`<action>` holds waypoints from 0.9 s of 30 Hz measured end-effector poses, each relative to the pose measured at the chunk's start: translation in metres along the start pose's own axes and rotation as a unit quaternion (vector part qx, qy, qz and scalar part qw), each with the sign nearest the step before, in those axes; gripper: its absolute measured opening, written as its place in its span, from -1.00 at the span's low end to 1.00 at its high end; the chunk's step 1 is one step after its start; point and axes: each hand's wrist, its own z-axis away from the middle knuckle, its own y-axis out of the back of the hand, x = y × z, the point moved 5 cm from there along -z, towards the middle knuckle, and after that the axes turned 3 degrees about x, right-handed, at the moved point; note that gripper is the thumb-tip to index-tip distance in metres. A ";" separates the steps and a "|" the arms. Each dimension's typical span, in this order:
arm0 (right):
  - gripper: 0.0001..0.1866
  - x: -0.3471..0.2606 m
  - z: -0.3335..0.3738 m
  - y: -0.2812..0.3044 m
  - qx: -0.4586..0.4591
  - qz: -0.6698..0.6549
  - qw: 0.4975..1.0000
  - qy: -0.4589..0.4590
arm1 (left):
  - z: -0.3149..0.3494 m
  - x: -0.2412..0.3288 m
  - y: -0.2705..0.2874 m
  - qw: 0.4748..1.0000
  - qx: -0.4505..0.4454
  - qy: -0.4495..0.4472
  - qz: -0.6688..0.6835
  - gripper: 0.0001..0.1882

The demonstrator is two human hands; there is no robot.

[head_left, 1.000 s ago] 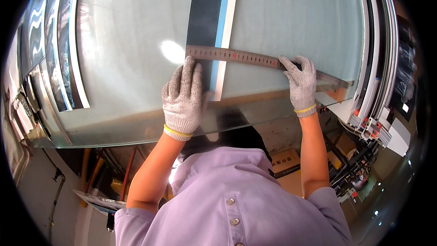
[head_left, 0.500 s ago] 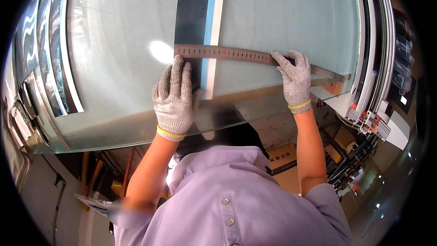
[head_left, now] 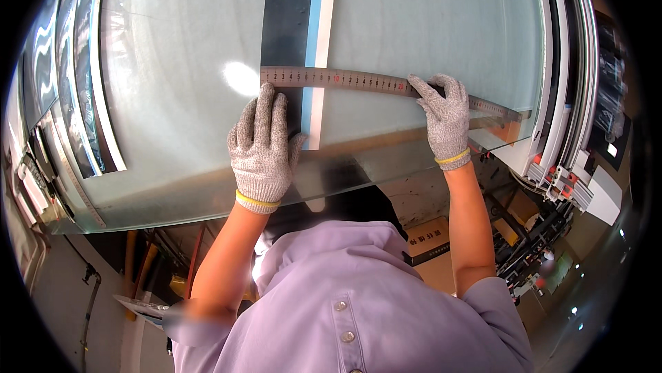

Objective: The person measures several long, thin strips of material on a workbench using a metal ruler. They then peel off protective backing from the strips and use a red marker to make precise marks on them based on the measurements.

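A long steel ruler (head_left: 365, 82) lies crosswise over a dark strip (head_left: 288, 21) with blue and pale bands along its right edge. Both rest on a greenish glass tabletop (head_left: 172, 111). In a grey knit glove, my left hand (head_left: 262, 149) lies flat with its fingers stretched out; its fingertips touch the ruler's left end at the strip's dark edge. My right hand (head_left: 445, 116), gloved alike, pinches the ruler toward its right part between thumb and fingers. Past that hand the ruler runs on to the right.
Several dark, shiny strips (head_left: 86, 63) lie at the left, with another ruler (head_left: 74, 173) beside them. A metal rail (head_left: 576, 42) borders the glass on the right. Below the glass edge sits a cardboard box (head_left: 431, 242).
The dark strip, the ruler and both hands have shifted slightly to the left together. My hold on the ruler looks the same.
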 end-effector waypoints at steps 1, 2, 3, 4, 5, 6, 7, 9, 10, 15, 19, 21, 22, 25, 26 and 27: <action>-0.46 0.000 0.000 0.000 0.001 0.000 1.000 0.001 | 0.000 0.000 0.000 1.000 0.002 0.001 0.002 -0.28; -0.46 0.000 0.000 0.000 0.003 0.000 1.000 0.002 | 0.000 0.000 0.000 1.000 0.001 0.001 0.002 -0.28; -0.46 0.000 0.000 0.000 0.004 0.000 1.000 0.003 | 0.000 0.000 0.000 1.000 0.000 0.001 0.002 -0.28; -0.46 0.000 0.000 0.000 0.003 0.001 1.000 0.002 | 0.001 -0.001 -0.001 1.000 -0.001 0.001 0.001 -0.29; -0.46 0.000 0.000 0.000 0.002 0.001 1.000 0.001 | 0.001 -0.001 -0.001 1.000 0.000 0.001 0.001 -0.29; -0.46 0.000 0.000 0.000 0.002 0.002 1.000 -0.001 | 0.001 0.000 -0.001 1.000 0.001 0.001 0.000 -0.29; -0.46 0.000 0.000 -0.001 0.001 0.004 1.000 0.000 | 0.001 0.000 -0.001 1.000 0.001 0.000 0.000 -0.29; -0.47 -0.001 0.000 -0.001 0.001 0.007 1.000 0.000 | 0.001 0.000 0.000 1.000 -0.001 0.000 -0.003 -0.29; -0.47 -0.001 0.001 -0.001 0.003 0.007 1.000 0.000 | 0.000 0.001 0.000 1.000 -0.002 0.000 -0.004 -0.28; -0.47 -0.001 0.000 0.000 -0.004 -0.002 1.000 -0.012 | 0.001 0.000 0.000 1.000 0.000 0.000 0.003 -0.28; -0.49 0.001 -0.002 0.005 -0.003 -0.010 1.000 -0.009 | -0.002 0.001 0.003 0.999 -0.022 0.033 0.012 -0.27; -0.51 0.010 -0.006 0.007 0.010 -0.039 0.999 -0.002 | -0.004 0.003 0.009 0.999 -0.002 0.042 -0.015 -0.27; -0.52 0.020 -0.010 0.010 0.032 -0.051 0.998 -0.013 | -0.002 0.004 0.013 0.998 0.010 0.050 -0.029 -0.26; -0.54 0.060 -0.021 0.028 0.091 -0.040 0.994 -0.052 | 0.019 -0.013 0.028 0.994 -0.022 0.090 -0.057 -0.27; -0.55 0.076 -0.024 0.035 0.105 -0.021 0.992 -0.065 | 0.038 -0.021 0.037 0.990 -0.041 0.113 -0.068 -0.27; -0.54 0.097 -0.024 0.039 0.099 -0.010 0.991 -0.090 | 0.060 -0.029 0.046 0.986 -0.061 0.132 -0.078 -0.27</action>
